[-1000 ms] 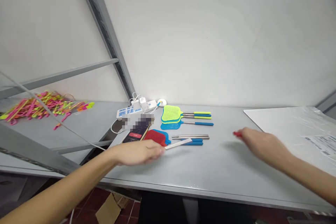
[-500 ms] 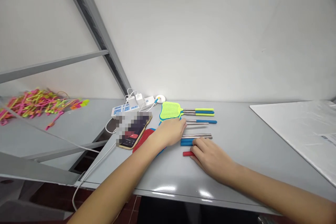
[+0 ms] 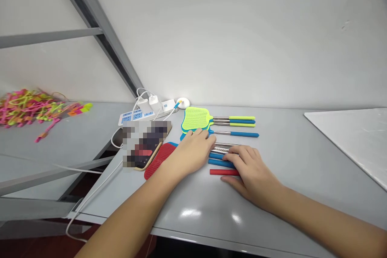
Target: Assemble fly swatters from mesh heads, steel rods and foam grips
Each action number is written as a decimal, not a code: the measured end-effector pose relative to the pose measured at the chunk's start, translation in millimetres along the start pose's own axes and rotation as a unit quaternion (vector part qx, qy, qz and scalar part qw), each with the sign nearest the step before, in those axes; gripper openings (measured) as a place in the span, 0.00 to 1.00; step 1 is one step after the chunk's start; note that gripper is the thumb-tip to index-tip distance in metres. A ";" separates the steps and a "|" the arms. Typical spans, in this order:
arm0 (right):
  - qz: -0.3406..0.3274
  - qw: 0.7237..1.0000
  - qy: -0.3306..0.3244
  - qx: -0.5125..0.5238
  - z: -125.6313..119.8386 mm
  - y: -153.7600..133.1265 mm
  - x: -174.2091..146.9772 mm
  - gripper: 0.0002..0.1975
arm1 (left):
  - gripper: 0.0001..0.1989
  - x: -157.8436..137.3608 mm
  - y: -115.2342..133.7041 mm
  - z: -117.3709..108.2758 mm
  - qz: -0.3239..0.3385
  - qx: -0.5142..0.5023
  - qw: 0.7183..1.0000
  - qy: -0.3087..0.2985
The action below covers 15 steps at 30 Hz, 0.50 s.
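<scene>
Left hand: palm down, with fingers bent at the left ends of the metal rods; hidden underneath, cannot tell whether grasping.
Right hand: reaching over the blue handles, with thumb spread from fingers; cannot tell whether clasping.
Metal rods: lying on the grey desk, between and partly under both hands.
Blue handles: side by side, just nearer the front edge than the rods.
Red handle: roughly parallel in front, between right thumb and fingers.
Lime swatter: stacked on blue, behind the left hand.
Red mesh head: beside the phone, partly behind the left forearm.
</scene>
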State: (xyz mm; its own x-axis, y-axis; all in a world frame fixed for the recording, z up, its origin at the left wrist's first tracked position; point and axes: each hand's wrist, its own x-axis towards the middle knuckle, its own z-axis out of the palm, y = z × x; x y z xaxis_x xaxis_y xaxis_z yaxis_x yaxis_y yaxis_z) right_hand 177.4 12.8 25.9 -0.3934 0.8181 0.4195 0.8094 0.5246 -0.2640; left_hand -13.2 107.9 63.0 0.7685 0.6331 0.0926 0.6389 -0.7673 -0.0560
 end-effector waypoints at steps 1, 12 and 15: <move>0.008 1.000 -0.003 0.002 -1.4 2.1 -0.8 0.17 | 0.10 -0.5 -0.2 0.0 0.004 0.004 1.000 0.002; 0.070 0.997 -0.024 0.012 -2.1 13.8 -3.5 0.24 | 0.07 -3.5 -1.7 4.8 0.030 -0.031 0.999 -0.011; 0.088 0.996 -0.026 0.012 -2.7 16.6 -2.4 0.26 | 0.08 -3.8 -2.2 4.7 0.029 -0.048 0.998 -0.014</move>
State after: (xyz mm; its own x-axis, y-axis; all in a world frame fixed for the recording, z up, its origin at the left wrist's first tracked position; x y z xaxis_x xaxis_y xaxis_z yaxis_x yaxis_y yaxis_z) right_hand 192.9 18.9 22.9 -0.2680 0.9089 0.3195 0.8573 0.3763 -0.3513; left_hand -17.3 107.6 58.1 0.8056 0.5890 0.0642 0.5880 -0.8081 0.0352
